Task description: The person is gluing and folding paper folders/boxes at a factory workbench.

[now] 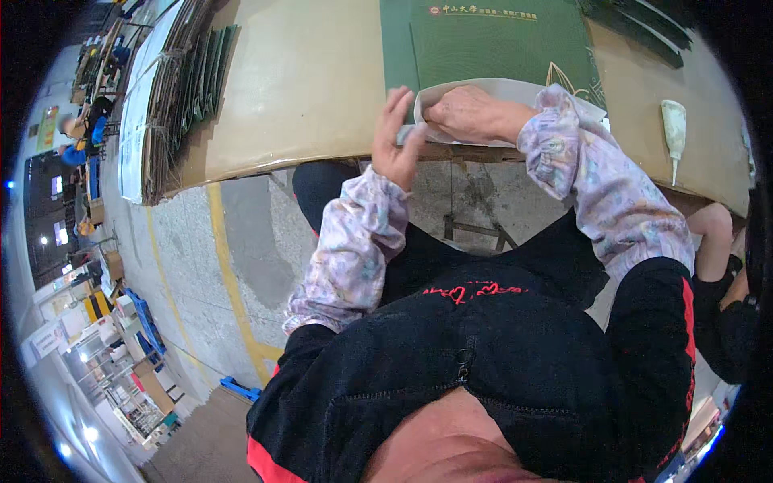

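Note:
A green paper bag [499, 48] with gold print lies flat on the table, its near end spread and showing a white inner side [527, 92]. My right hand [467, 113] reaches into that end with curled fingers; the fingertips are hidden, so anything they hold cannot be made out. Beside the bag's near left corner, my left hand [394, 145] is raised, thumb and fingers apart, nothing seen in its grasp. A white squeeze bottle [675, 133] with a thin nozzle lies to the right.
String-tied bundles of flat brown and white board [153, 113] and green folded pieces [209, 76] lie on the table [306, 80] at left. More dark green pieces [644, 28] are at far right. Another person's bent arm [713, 241] shows at the right rim.

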`<state>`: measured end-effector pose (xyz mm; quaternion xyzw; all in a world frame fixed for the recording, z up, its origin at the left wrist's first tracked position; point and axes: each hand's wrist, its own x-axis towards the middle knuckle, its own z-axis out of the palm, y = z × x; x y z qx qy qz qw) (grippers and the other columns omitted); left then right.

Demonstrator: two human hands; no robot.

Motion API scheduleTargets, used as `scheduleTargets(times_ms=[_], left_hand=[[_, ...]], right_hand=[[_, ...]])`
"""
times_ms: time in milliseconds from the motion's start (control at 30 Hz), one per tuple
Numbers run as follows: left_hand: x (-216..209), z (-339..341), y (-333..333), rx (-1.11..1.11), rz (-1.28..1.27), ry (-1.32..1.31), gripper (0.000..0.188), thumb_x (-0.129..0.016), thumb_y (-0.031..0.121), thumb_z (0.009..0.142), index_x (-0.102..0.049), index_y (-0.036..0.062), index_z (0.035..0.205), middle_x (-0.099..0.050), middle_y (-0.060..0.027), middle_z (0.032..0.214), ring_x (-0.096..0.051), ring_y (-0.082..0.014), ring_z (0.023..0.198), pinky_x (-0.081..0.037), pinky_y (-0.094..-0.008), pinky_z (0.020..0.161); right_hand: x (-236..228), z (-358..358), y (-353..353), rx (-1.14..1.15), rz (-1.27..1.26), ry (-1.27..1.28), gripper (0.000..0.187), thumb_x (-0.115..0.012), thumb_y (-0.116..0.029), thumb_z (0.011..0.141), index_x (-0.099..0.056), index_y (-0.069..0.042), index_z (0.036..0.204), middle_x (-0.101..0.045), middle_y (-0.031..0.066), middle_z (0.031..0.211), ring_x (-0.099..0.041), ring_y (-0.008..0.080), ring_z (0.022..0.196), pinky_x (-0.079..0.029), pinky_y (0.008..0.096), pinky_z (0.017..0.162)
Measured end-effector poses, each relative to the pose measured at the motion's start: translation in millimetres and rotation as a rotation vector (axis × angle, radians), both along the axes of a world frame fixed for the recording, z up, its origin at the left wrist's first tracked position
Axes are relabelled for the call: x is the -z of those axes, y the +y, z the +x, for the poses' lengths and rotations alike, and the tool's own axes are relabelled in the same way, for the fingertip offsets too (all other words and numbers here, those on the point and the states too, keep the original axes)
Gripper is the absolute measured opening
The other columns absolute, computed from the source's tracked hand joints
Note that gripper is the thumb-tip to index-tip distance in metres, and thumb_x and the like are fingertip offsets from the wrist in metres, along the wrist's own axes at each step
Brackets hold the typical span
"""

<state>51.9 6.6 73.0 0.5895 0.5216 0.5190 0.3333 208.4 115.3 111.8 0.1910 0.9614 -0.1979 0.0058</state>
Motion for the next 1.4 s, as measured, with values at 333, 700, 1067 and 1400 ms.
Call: scheduleTargets(times_ms=[333,700,1067,1400], left_hand=[[-1.1,19.5,-12.2,0.085,-0.069,-0.179,0.053,-0.043,0.007,0.091,-0.032,-0.0061,0.141,-0.04,-0.0166,0.142,-0.036,-0.0234,0.133,-0.024,-0.0343,0.111],[10.0,43.9,-13.7,-0.072,0.115,-0.058,0.058,-0.04,0.008,0.089,-0.026,-0.0075,0.142,-0.031,-0.0222,0.147,-0.029,-0.0316,0.137,-0.022,-0.0401,0.112],[-0.6,43.5,13.3,0.11,0.169,0.201,0.049,-0.029,0.017,0.093,-0.044,-0.0041,0.135,-0.036,-0.0205,0.144,-0.035,-0.0321,0.134,-0.026,-0.0396,0.111],[7.1,54.7,4.2,0.07,0.117,1.024,0.075,-0.047,0.048,0.088,-0.029,0.0011,0.144,-0.015,-0.0188,0.153,-0.012,-0.0374,0.142,-0.009,-0.0523,0.114]], right_hand=[[-19.9,3.4,-11.9,0.283,-0.306,0.001,0.018,-0.055,-0.012,0.08,-0.068,-0.004,0.09,-0.067,0.0167,0.082,-0.064,0.034,0.08,-0.05,0.0427,0.068],[3.8,5.9,-23.9,0.342,-0.076,0.159,0.015,-0.055,-0.007,0.075,-0.065,0.003,0.079,-0.064,0.0206,0.075,-0.065,0.0348,0.077,-0.05,0.0446,0.066],[6.3,33.1,-36.2,0.091,-0.055,0.066,0.019,-0.054,-0.014,0.084,-0.064,0.001,0.09,-0.062,0.0181,0.094,-0.064,0.032,0.081,-0.052,0.0408,0.067],[-14.1,218.8,-76.5,1.078,-0.105,0.736,0.032,-0.051,0.004,0.086,-0.058,-0.004,0.117,-0.064,0.0104,0.102,-0.064,0.0219,0.093,-0.05,0.0307,0.083]])
